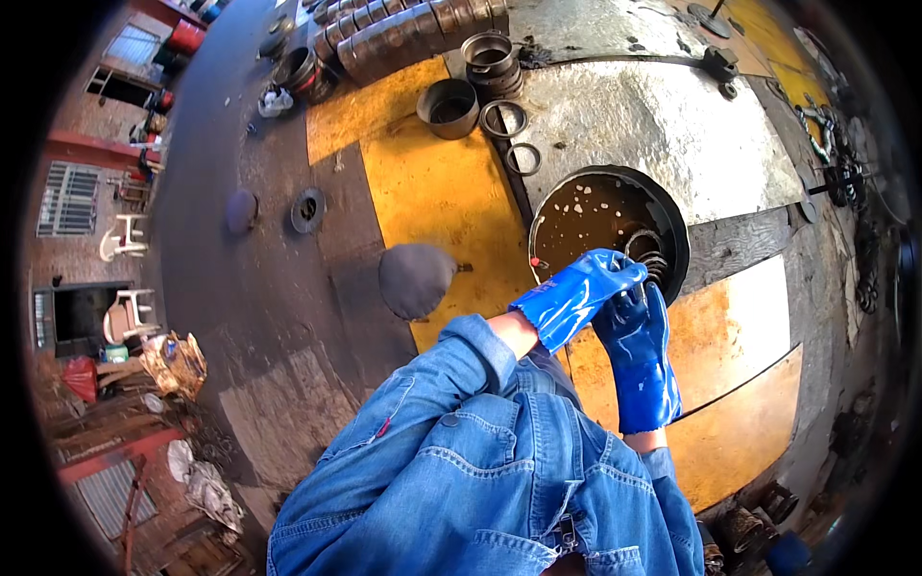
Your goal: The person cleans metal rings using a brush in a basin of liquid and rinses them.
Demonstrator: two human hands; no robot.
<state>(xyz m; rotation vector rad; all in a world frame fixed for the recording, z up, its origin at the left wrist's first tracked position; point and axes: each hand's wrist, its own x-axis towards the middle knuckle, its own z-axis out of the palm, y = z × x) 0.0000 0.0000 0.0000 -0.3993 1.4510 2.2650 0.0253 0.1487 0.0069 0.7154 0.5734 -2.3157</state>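
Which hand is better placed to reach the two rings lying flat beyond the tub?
Probably the left hand: it is nearer those rings, which lie ahead and to its left. The right hand sits farther back and to the right. What either grips is hard to tell.

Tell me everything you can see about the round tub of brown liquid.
The round tub is dark, probably metal, with a worn-looking wall. It sits upright, open, among flat sheets. Brown liquid lies inside, with pale flecks toward the far side. Dark rings show at its near right, a small red thing at its left rim. The left hand and right hand, blue-gloved, are at its near edge; contact is unclear.
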